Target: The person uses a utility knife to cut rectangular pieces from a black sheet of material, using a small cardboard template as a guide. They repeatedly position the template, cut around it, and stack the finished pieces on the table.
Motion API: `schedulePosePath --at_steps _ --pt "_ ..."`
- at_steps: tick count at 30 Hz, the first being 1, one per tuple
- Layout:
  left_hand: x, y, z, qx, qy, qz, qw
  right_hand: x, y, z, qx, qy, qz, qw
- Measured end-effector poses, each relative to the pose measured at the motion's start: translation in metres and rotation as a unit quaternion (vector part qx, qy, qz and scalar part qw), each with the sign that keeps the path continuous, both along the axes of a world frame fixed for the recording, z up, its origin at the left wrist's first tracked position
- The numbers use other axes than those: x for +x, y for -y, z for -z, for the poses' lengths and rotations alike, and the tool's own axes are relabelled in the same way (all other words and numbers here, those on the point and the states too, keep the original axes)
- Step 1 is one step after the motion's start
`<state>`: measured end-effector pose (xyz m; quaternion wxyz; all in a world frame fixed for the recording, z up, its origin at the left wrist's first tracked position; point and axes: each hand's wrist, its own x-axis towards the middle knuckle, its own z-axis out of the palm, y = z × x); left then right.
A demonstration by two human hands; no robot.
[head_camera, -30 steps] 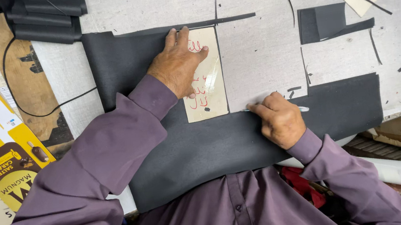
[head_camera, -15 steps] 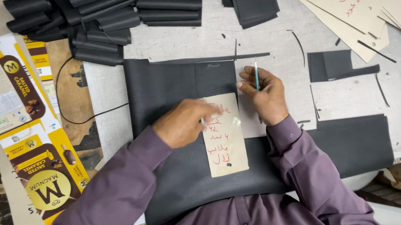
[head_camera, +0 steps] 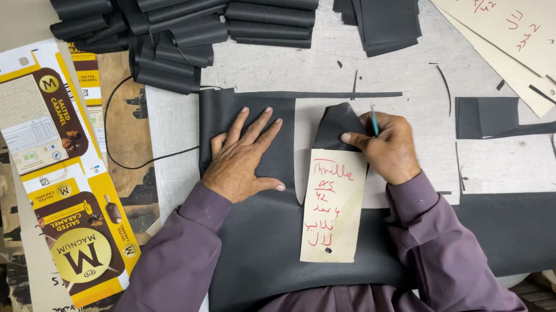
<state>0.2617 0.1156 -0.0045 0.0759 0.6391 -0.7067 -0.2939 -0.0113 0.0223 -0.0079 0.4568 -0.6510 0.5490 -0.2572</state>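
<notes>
While hands [head_camera: 247, 156] press black sheet [head_camera: 260, 247], grey worktable [head_camera: 378, 56] lies cluttered.

The left hand [head_camera: 245, 158] lies flat, with the fingers spread, on a big sheet of black material [head_camera: 267, 246] that covers the near part of the worktable [head_camera: 393, 75]. The right hand [head_camera: 387, 146] holds a thin blue-green pen [head_camera: 375, 120] upright and also grips a small cut piece of black material [head_camera: 338, 127], lifted a little. Just under this piece lies a beige card template [head_camera: 333, 205] with red handwriting, resting on the black sheet. At the far edge there are stacks of folded black pieces [head_camera: 208, 19]. More beige card patterns [head_camera: 517, 7] lie at the far right. A flattened yellow and brown carton [head_camera: 67, 178] lies at the left side.
</notes>
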Motion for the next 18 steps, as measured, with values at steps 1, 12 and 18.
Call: schedulePosePath --at_steps 1,12,18 --pt "0.001 0.0 0.001 -0.001 0.0 0.0 1.0 -0.002 -0.003 0.001 -0.005 0.014 0.004 1.0" --pt "-0.001 -0.003 0.003 -0.005 0.015 -0.001 1.0 -0.048 0.066 -0.036 -0.249 0.144 0.114 0.951" --pt "-0.031 -0.012 -0.022 -0.104 -0.018 -0.032 0.994 -0.075 0.074 -0.054 -0.144 -0.008 -0.013 0.989"
